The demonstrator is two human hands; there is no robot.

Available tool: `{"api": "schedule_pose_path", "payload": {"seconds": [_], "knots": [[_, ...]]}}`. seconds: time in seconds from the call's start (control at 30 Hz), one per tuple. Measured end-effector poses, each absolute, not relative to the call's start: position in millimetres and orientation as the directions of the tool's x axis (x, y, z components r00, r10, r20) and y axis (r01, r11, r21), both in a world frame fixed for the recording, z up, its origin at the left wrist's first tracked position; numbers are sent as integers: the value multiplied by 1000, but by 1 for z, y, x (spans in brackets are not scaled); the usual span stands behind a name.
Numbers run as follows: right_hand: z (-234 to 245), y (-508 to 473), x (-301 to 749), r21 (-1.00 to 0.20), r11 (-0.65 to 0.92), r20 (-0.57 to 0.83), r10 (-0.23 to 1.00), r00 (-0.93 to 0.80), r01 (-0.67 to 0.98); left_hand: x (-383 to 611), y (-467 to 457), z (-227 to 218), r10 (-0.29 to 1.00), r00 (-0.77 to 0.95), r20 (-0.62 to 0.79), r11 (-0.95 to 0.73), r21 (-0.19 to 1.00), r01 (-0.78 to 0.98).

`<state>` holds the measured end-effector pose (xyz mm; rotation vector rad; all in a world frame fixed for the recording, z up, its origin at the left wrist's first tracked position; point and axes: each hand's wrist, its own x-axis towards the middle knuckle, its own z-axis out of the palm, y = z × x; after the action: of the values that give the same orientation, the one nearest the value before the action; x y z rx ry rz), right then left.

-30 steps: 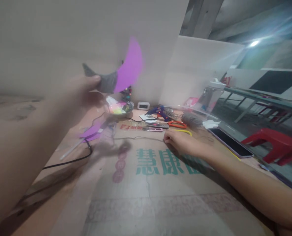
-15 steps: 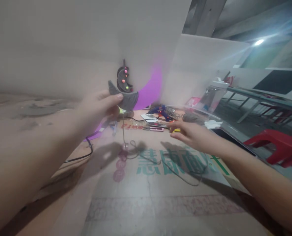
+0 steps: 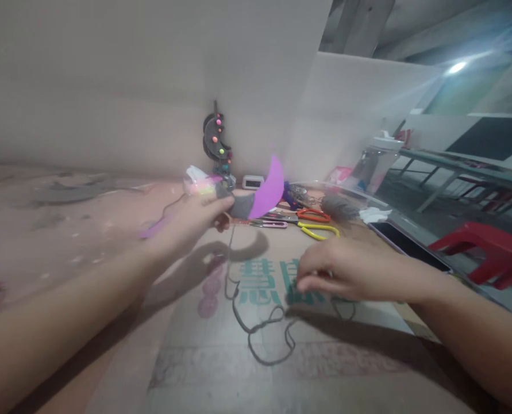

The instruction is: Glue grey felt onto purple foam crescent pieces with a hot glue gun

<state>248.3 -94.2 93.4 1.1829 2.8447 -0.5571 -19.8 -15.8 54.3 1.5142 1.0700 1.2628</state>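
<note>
Item, left hand [image 3: 197, 214]: raised just above the tabletop [image 3: 109, 230], grip pinched tight on the grey, yarn-wrapped end of a crescent [image 3: 262, 195] whose far half showed bare purple foam, tip pointing up and away. Item, grey yarn strand [image 3: 256, 329]: hanging from the crescent to the cardboard sheet [image 3: 247, 368] with green printed characters that covered the tabletop, lying there in loose loops and running under the right hand [image 3: 346, 270]. Item, right hand: palm down, fingers bent, tips against the cardboard by the strand; whether its grip had the yarn pinched, I could not tell. Beyond the hands, in a row across the tabletop: pink cutter [image 3: 269, 224], orange scissors [image 3: 311, 215], yellow-handled pliers [image 3: 320, 229], ball of grey yarn [image 3: 337, 207], and a dark phone [image 3: 411, 244] lying flat near the right edge. At the back wall: a small white clock [image 3: 253, 182] and, beside it, a dark crescent ornament [image 3: 215, 138] dotted with coloured beads, standing upright. A clear jar with a white lid [image 3: 374, 161] stood further right. Off the tabletop, a red stool [image 3: 492, 256].
</note>
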Motion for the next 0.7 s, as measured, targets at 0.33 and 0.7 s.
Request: {"api": "schedule_pose_path", "payload": {"seconds": [0.33, 0.7], "knots": [[34, -36, 261, -502, 418, 196, 908, -371, 757, -3, -16, -2, 975, 222, -16, 19, 1000, -10], [58, -47, 275, -946, 197, -69, 656, -752, 258, -7, -11, -10, 972, 235, 24, -24, 1000, -3]]}}
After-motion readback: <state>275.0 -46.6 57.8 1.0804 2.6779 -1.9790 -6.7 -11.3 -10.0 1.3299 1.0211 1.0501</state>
